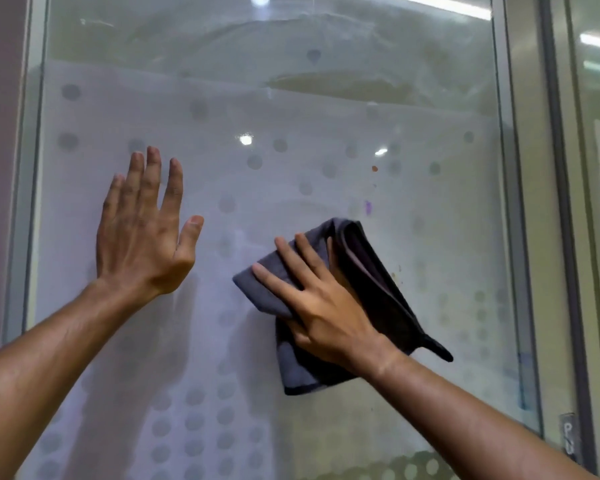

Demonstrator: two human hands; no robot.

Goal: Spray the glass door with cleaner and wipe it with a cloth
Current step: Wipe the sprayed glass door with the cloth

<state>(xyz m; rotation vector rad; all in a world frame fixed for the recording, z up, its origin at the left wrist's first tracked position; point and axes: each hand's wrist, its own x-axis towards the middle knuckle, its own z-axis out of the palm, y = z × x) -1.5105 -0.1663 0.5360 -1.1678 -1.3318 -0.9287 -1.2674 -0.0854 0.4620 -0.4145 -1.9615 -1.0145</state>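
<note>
Pressing a soft, limp grey cloth [357, 289] flat to the slick glass door [291, 133] with spread right hand [323, 306]; left hand [142, 233] braced open-palmed alongside, holding nothing.

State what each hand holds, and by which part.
The right hand presses the folded cloth against the glass door, flat fingers spread over its left half; no curled grip. The left hand holds nothing, fingers straight, up at the glass.

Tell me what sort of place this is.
Probably an office or commercial building. The glass door wears a frosted band with a dot pattern, strip ceiling lights reflect in it, and a small metal plate sits on its frame. The right hand presses a dark cloth against it.
</note>
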